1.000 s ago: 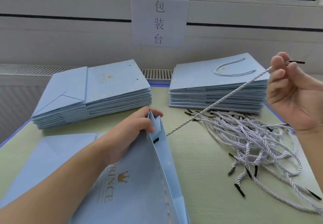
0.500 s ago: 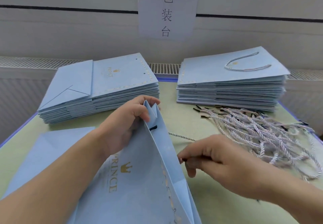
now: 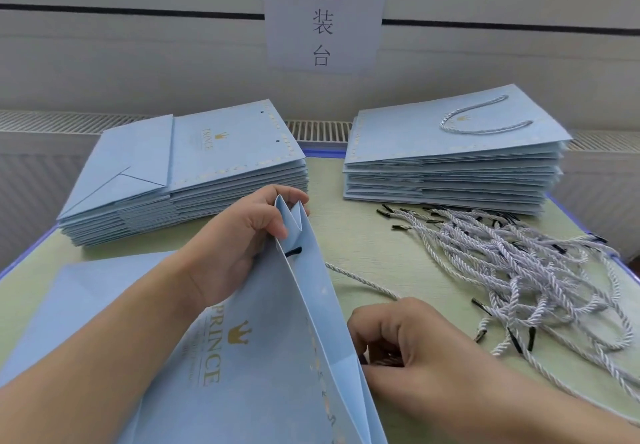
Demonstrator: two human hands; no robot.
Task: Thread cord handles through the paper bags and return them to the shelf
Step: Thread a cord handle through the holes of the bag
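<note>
A light blue paper bag (image 3: 263, 357) printed PRINCE stands tilted in front of me, its mouth toward the right. My left hand (image 3: 239, 246) grips the bag's upper corner at the folded gusset. One black cord tip (image 3: 293, 252) pokes through a hole just below that hand. The white twisted cord (image 3: 360, 280) runs from behind the bag's edge across the table to my right hand (image 3: 408, 343). My right hand sits low against the bag's near edge, fingers curled and pinching the cord's end.
A stack of flat bags without handles (image 3: 194, 173) lies back left. Back right is a stack of bags (image 3: 450, 166) whose top one has a cord handle. A heap of loose cords (image 3: 526, 270) covers the right side of the green table (image 3: 346, 228). A paper sign (image 3: 323, 13) hangs on the wall.
My right hand came down from high at the right with the cord end and now sits low against the bag's near edge. My left hand kept its grip on the corner.
</note>
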